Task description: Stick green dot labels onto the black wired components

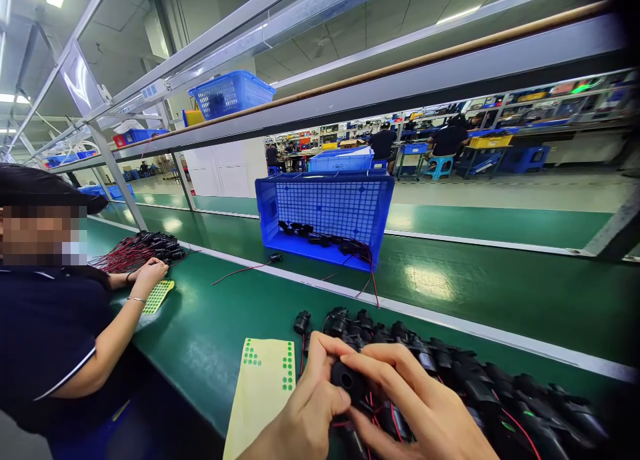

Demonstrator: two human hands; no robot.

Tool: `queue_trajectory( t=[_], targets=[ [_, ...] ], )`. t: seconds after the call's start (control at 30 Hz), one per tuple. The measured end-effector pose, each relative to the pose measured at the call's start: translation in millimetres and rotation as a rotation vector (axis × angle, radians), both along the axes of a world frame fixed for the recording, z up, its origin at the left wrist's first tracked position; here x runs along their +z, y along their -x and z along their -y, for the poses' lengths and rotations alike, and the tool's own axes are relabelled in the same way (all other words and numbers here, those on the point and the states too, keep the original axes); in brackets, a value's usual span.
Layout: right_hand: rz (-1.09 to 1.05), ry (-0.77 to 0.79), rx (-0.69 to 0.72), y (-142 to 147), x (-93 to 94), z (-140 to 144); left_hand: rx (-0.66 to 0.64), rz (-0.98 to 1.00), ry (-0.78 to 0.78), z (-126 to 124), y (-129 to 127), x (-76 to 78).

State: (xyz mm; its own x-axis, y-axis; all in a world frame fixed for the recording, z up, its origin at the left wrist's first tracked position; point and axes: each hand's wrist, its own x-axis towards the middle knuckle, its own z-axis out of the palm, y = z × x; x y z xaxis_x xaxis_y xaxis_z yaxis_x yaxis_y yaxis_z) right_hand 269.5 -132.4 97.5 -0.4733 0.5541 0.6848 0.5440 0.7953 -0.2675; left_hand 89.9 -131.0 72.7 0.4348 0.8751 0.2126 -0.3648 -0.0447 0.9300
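Note:
Both hands close round a black cylindrical part (345, 378) with a round hole in the end facing me. My left hand (313, 400) grips it from the left, thumb and forefinger against its side. Fingers of my right hand (410, 393) press on its top and right side. Beneath and to the right lies a heap of similar black parts (465, 373) with red and black wires. One such part (302, 322) stands at the heap's left end. Left of my hands is a pale yellow sheet (265, 380) of green round stickers, many places on it bare.
A blue crate (320, 257) lies on its side beyond the heap, with black wired parts inside. A single wired part (275, 257) lies near it. On the left, a co-worker (55, 333) handles something beside another wired pile (155, 245) and sticker sheet (159, 296). A shelf rail (350, 103) crosses above.

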Motion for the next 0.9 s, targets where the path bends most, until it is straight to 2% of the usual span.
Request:
queue_trajectory(
  t=[0.2, 0.43, 0.73, 0.9],
  targets=[
    [0.012, -0.036, -0.034, 3.4, 1.0, -2.6, 0.06, 0.052, 0.026, 1.0, -7.5, -0.5],
    [-0.006, -0.039, -0.049, 1.7, 2.7, -1.6, 0.037, 0.103, 0.048, -4.1, -12.1, -8.8],
    [-0.01, -0.046, -0.053, 4.6, 0.8, -2.4, 0.059, 0.021, 0.054, 5.3, -9.0, 10.4],
    [-0.011, -0.022, -0.039, 3.7, 3.8, -2.5, 0.05, 0.078, 0.053, 2.8, -10.4, 1.7]
  ],
)
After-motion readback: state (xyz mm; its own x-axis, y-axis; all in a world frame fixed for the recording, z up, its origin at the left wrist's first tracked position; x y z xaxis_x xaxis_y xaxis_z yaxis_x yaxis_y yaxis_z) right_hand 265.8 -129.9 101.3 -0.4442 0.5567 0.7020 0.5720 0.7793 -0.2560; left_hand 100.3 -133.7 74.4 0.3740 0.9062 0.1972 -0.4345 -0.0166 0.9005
